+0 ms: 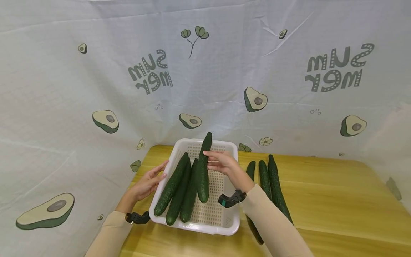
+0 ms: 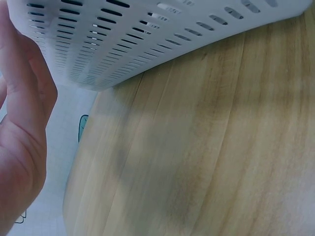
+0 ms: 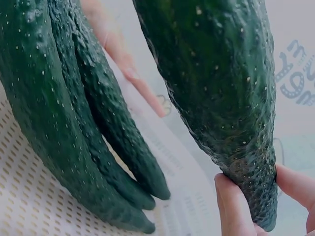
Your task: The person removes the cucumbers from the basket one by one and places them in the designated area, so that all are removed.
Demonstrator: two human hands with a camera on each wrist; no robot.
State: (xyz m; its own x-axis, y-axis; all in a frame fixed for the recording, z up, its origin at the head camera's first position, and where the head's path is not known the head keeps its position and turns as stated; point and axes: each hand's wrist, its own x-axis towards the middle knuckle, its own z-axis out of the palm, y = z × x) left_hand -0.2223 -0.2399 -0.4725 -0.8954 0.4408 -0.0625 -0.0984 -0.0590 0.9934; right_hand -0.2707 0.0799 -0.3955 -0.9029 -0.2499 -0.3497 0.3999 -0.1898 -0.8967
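My right hand (image 1: 223, 162) pinches a dark green cucumber (image 1: 202, 175) near its narrow end, over a white plastic basket (image 1: 232, 225). In the right wrist view, thumb and fingers grip the tapered tip of this cucumber (image 3: 216, 73). Three more cucumbers (image 1: 176, 192) lie side by side along the left part of the basket. At the basket's left rim, my left hand (image 1: 149, 184) rests with its fingers extended against the side. The left wrist view has the slotted basket wall (image 2: 113, 39) close to that hand (image 2: 24, 118).
Three cucumbers (image 1: 273, 178) lie on the wooden table (image 1: 337, 192) right of the basket, partly hidden by my right forearm. A pale curtain (image 1: 224, 71) printed with avocados hangs behind the table and along its left side.
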